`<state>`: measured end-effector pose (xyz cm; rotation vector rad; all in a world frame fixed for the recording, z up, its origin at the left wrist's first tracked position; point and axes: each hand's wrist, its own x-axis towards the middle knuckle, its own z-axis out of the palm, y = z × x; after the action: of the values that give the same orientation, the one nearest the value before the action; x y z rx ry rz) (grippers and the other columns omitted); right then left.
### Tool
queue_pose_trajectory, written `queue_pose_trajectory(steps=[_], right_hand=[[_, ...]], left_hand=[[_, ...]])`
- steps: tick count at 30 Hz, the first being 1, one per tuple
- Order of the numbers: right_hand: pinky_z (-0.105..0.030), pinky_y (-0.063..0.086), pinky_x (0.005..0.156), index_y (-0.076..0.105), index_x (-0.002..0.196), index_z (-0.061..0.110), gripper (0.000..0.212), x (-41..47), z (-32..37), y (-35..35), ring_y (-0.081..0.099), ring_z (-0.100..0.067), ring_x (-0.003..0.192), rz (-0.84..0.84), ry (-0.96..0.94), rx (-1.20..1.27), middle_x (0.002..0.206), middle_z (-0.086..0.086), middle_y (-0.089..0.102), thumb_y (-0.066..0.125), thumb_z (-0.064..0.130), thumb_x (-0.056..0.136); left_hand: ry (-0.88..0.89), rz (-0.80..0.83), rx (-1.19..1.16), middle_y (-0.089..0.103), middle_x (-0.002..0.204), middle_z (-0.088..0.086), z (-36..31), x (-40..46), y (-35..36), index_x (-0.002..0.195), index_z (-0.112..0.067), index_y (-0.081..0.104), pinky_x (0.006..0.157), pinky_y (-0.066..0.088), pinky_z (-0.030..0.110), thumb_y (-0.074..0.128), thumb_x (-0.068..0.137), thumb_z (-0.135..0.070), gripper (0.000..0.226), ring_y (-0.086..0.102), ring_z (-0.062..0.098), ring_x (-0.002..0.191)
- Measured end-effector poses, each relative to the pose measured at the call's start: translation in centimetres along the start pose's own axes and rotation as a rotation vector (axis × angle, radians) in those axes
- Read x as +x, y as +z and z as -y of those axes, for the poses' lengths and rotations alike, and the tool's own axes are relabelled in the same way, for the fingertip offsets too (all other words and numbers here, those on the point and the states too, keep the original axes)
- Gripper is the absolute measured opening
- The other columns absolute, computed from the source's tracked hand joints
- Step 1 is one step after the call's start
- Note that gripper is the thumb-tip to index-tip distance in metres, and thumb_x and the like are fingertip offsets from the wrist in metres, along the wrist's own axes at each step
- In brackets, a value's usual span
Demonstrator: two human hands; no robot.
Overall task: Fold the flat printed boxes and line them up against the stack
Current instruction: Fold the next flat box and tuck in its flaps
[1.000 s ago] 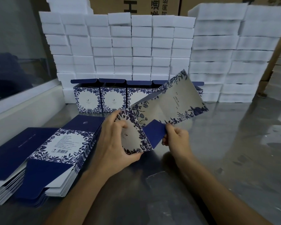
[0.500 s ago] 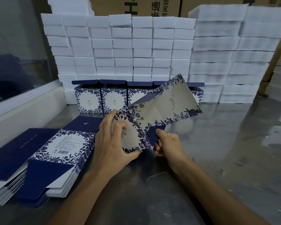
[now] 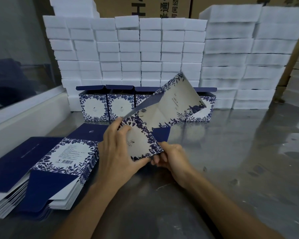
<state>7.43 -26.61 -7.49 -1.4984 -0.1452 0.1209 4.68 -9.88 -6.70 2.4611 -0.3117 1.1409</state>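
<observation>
In the head view the half-opened box [image 3: 162, 121] is held in the air at the centre of the frame, above the steel table [image 3: 231, 152]; the left hand [image 3: 117, 156] clamps its near printed panel, thumb under the lower edge and fingers over the face, while the right hand [image 3: 169, 157] pinches the bottom corner by the dark blue flap [image 3: 160, 133]. To do this step well, I judge the left hand should hold the sleeve square while the right tucks that flap fully in, before the box joins the row of folded boxes [image 3: 107, 106] at twelve o'clock against the white stack [image 3: 145, 49]; the flat boxes [image 3: 62, 156] wait at nine o'clock
</observation>
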Motion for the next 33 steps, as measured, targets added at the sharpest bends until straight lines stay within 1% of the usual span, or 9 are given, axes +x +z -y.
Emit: queue_pose_trajectory(steps=[3, 6, 12, 15, 17, 19, 24, 28, 33], right_hand=[[-0.037, 0.049, 0.068, 0.06, 0.06, 0.011, 0.038, 0.3, 0.1, 0.1, 0.057, -0.014, 0.059, -0.17, -0.052, 0.028, 0.06, -0.004, 0.058, 0.066, 0.029, 0.093], [-0.039, 0.054, 0.076, 0.063, 0.087, 0.016, 0.021, 0.3, 0.8, 0.1, 0.069, -0.016, 0.084, -0.178, -0.016, 0.191, 0.091, -0.003, 0.074, 0.074, 0.034, 0.084], [-0.041, 0.056, 0.089, 0.069, 0.12, 0.025, 0.061, 0.6, 1.1, -0.2, 0.07, -0.014, 0.104, -0.091, 0.053, 0.352, 0.111, 0.007, 0.075, 0.062, 0.062, 0.072], [-0.051, 0.045, 0.108, 0.065, 0.128, 0.032, 0.067, 0.9, 1.8, -0.5, 0.064, -0.021, 0.12, -0.088, -0.007, 0.244, 0.127, 0.002, 0.069, 0.058, 0.071, 0.075], [-0.052, 0.037, 0.114, 0.057, 0.134, 0.04, 0.067, 1.0, 2.5, -1.0, 0.055, -0.018, 0.131, -0.111, -0.088, 0.098, 0.138, 0.009, 0.061, 0.051, 0.075, 0.078], [-0.047, 0.038, 0.112, 0.054, 0.13, 0.048, 0.061, 0.9, 2.9, -1.3, 0.052, -0.007, 0.13, -0.129, -0.138, 0.009, 0.137, 0.02, 0.058, 0.048, 0.078, 0.077], [-0.02, 0.038, 0.083, 0.054, 0.108, 0.058, 0.034, 0.7, 2.7, -1.9, 0.054, 0.026, 0.09, -0.171, -0.19, -0.073, 0.097, 0.044, 0.059, 0.051, 0.072, 0.078], [-0.021, 0.038, 0.085, 0.051, 0.108, 0.057, 0.019, 0.7, 2.8, -2.4, 0.052, 0.029, 0.081, -0.136, -0.185, -0.09, 0.086, 0.048, 0.057, 0.049, 0.066, 0.091], [-0.022, 0.038, 0.078, 0.061, 0.105, 0.044, 0.016, 0.1, 3.3, -1.9, 0.057, 0.022, 0.081, -0.186, -0.255, -0.096, 0.09, 0.034, 0.065, 0.053, 0.055, 0.096]], left_hand=[[-0.031, -0.017, -0.016, 0.037, 0.148, 0.011, -0.3, 0.0, -0.1, 0.14, -0.017, 0.031, 0.094, 0.039, 0.053, 0.083, 0.05, -0.064, 0.113, 0.038, 0.032, 0.133], [-0.112, -0.049, -0.044, 0.042, 0.143, 0.005, -0.6, -0.1, -0.3, 0.144, -0.018, 0.029, 0.094, 0.033, 0.049, 0.072, 0.056, -0.075, 0.113, 0.041, 0.026, 0.128], [-0.087, -0.064, -0.288, 0.033, 0.119, -0.015, -1.1, 0.0, -0.2, 0.15, -0.03, 0.022, 0.096, 0.042, 0.04, 0.063, 0.073, -0.065, 0.094, 0.047, 0.021, 0.114], [-0.138, 0.058, -0.37, 0.035, 0.133, -0.003, -1.4, -0.5, 0.1, 0.151, -0.047, 0.005, 0.095, 0.047, 0.039, 0.06, 0.071, -0.072, 0.101, 0.049, 0.019, 0.121], [-0.146, 0.093, -0.426, 0.035, 0.136, -0.007, -1.6, -0.7, 0.4, 0.149, -0.053, 0.004, 0.092, 0.047, 0.033, 0.06, 0.069, -0.073, 0.1, 0.049, 0.008, 0.12], [-0.125, 0.094, -0.462, 0.036, 0.125, -0.021, -1.5, -0.8, 0.6, 0.147, -0.053, 0.016, 0.088, 0.044, 0.019, 0.061, 0.07, -0.071, 0.091, 0.048, -0.008, 0.111], [-0.053, 0.066, -0.477, 0.044, 0.108, -0.019, -1.0, -0.5, 0.5, 0.122, -0.037, 0.048, 0.073, 0.043, 0.016, 0.052, 0.082, -0.064, 0.048, 0.055, 0.002, 0.093], [-0.074, -0.012, -0.577, 0.05, 0.098, -0.012, -1.0, -0.2, 0.5, 0.107, -0.029, 0.055, 0.069, 0.046, 0.026, 0.043, 0.092, -0.054, 0.032, 0.056, 0.009, 0.084], [-0.116, -0.071, -0.705, 0.059, 0.088, -0.009, -0.9, 0.0, 0.3, 0.101, -0.031, 0.055, 0.069, 0.047, 0.018, 0.041, 0.095, -0.045, 0.021, 0.058, 0.01, 0.08]])
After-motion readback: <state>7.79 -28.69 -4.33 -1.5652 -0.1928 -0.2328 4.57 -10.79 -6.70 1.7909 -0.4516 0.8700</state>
